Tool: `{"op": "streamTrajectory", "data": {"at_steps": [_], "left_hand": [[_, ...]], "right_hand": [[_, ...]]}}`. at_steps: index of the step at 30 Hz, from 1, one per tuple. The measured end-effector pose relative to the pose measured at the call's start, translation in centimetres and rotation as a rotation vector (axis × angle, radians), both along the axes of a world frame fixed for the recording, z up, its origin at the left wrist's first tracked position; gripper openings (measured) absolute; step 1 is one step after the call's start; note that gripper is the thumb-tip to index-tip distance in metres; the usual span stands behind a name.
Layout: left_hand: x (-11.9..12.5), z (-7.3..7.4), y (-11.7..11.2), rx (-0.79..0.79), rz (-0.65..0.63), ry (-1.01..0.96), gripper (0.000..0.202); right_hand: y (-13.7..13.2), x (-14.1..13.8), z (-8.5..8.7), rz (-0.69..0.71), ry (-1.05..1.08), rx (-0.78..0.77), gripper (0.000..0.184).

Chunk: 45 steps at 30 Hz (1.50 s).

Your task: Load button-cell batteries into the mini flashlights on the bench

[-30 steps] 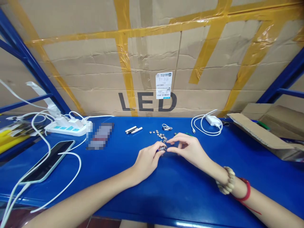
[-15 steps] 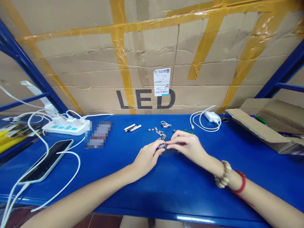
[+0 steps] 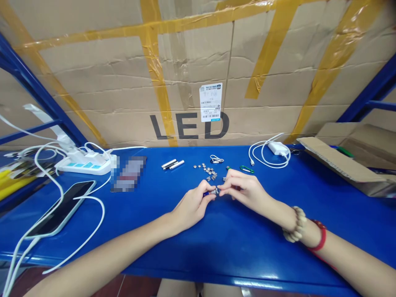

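Observation:
Low over the blue table, my left hand (image 3: 192, 205) is closed round a small blue tube (image 3: 213, 192) with a silver end, which looks like a mini flashlight. My right hand (image 3: 243, 187) meets it from the other side, thumb and fingers pinched at the round end; whether a smaller part lies between them is hidden. Just beyond the hands are several small silver button cells (image 3: 209, 170). A few slim silver tubes (image 3: 177, 165) lie to their left. Partly behind my right hand is a green carabiner (image 3: 247, 169).
A white cord loop (image 3: 216, 159) lies behind the cells. Further right are a white charger with cable (image 3: 277, 148) and an open cardboard box (image 3: 340, 165). To the left are a phone (image 3: 63, 210), a power strip (image 3: 88, 165) and loose white cables. A large carton (image 3: 123, 90) stands behind.
The view has shifted slightly. My right hand has moved a little to the right, and the tube's silver end shows more clearly between both hands. More of the green carabiner is visible.

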State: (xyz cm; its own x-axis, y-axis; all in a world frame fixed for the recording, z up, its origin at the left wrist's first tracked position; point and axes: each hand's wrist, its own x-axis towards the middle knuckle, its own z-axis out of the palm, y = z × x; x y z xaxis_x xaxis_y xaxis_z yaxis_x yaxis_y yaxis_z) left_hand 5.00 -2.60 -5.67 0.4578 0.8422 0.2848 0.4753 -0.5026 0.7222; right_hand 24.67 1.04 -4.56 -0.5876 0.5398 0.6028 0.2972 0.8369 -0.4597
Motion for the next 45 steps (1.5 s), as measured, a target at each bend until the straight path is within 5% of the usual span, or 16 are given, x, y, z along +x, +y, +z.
{"op": "streamTrajectory", "data": {"at_steps": [9, 18, 29, 45], "left_hand": [[-0.2, 0.1, -0.2, 0.047, -0.016, 0.058, 0.004], [-0.4, -0.4, 0.3, 0.252, -0.014, 0.147, 0.015], [-0.4, 0.0, 0.1, 0.260, -0.020, 0.140, 0.020], [-0.1, 0.5, 0.0, 0.217, 0.026, 0.099, 0.021]], "right_hand": [[-0.4, -0.1, 0.0, 0.011, -0.066, -0.204, 0.022], [0.0, -0.8, -1.3, -0.149, -0.084, -0.623, 0.030], [-0.7, -1.5, 0.4, -0.113, 0.041, -0.933, 0.043], [-0.8, -1.6, 1.0, -0.129, 0.098, -1.065, 0.044]]}}
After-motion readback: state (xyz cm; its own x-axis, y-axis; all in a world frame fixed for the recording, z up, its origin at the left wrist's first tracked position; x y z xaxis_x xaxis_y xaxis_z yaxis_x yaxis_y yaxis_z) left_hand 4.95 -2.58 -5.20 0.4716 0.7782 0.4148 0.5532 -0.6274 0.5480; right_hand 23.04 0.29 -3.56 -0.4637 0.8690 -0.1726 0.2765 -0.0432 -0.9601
